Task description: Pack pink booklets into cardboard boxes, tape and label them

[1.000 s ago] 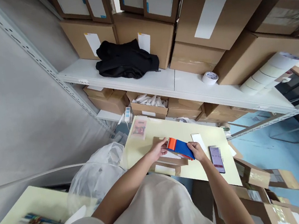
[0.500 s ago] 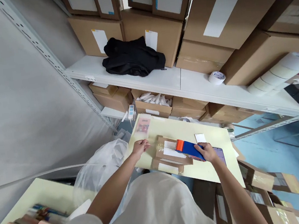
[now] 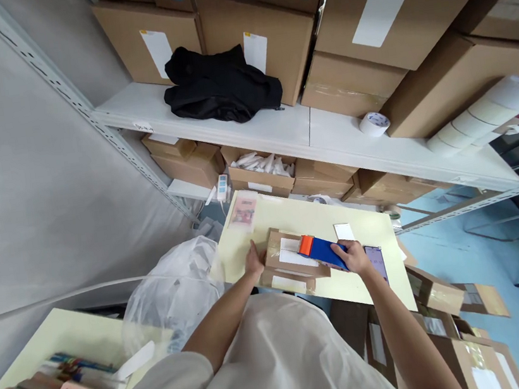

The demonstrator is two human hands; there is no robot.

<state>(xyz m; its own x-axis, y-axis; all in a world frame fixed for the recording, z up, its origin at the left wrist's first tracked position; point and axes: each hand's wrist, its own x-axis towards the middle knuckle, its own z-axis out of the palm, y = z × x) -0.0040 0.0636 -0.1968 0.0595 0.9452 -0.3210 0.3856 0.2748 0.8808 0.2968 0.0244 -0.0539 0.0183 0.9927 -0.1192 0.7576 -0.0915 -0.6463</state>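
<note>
My right hand (image 3: 354, 256) grips a blue tape dispenser (image 3: 325, 252) with an orange front end. The dispenser lies over the right part of a small cardboard box (image 3: 273, 247), its orange end above a white label (image 3: 290, 251). At the box's left end is my left hand (image 3: 254, 261), thumb up and apart from the fingers, holding nothing. It seems to touch the box edge, though its lower fingers are partly hidden. More cardboard with a second white label (image 3: 288, 283) shows along the near side.
A phone (image 3: 376, 262) and a white card (image 3: 343, 232) lie on the pale table (image 3: 310, 213), a pink printed packet (image 3: 244, 210) at its far left. Shelves (image 3: 339, 146) with boxes stand behind. Clear plastic bags (image 3: 176, 288) hang left; cardboard boxes (image 3: 446, 304) crowd the right floor.
My left hand has moved from above the table's left side to the box's left end, and its fingers have spread. The tape dispenser stays over the box; the view has shifted slightly.
</note>
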